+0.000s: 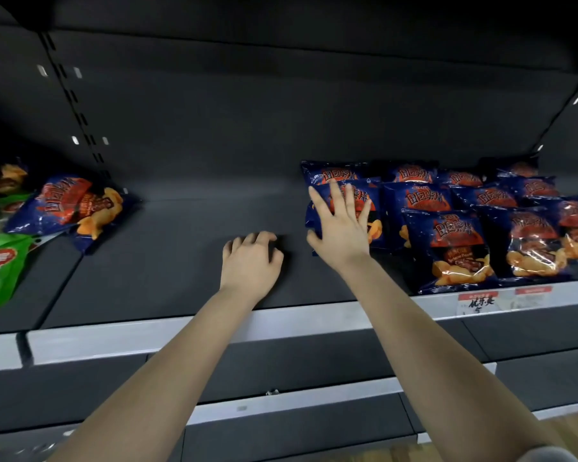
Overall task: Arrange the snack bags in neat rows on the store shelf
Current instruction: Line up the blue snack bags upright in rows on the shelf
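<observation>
shelf point(181, 228): dark and deep. it carries a packed group of bags on the right and a few loose ones on the left, with a bare stretch between them.
rows of blue bags point(447, 248): right part of the shelf. blue packs with red-orange print stand in several columns, the near ones overlapping those farther back. the nearest ones come up to the front rail point(147, 331).
bag under my palm point(373, 205): leftmost of that group, in its middle depth. another blue pack shows just behind it at the far side.
right hand point(341, 225): spread flat on the front of that bag, fingers straight and fanned toward the far side. my thumb lies at the bag's near left edge. it presses rather than grasps.
left hand point(251, 261): rests on the bare shelf just left of my right hand, apart from every bag. the fingers are loosely curled and it holds nothing.
loose blue bag point(77, 208): lies tilted on the left of the shelf, well apart from both hands and from the rows.
green bag point(1, 265): at the left edge, nearer than the loose blue one. more packs behind it are too blurred to tell.
price tag point(479, 303): on the front rail, under the nearest blue packs.
lower shelf point(281, 368): dark, below the rail.
</observation>
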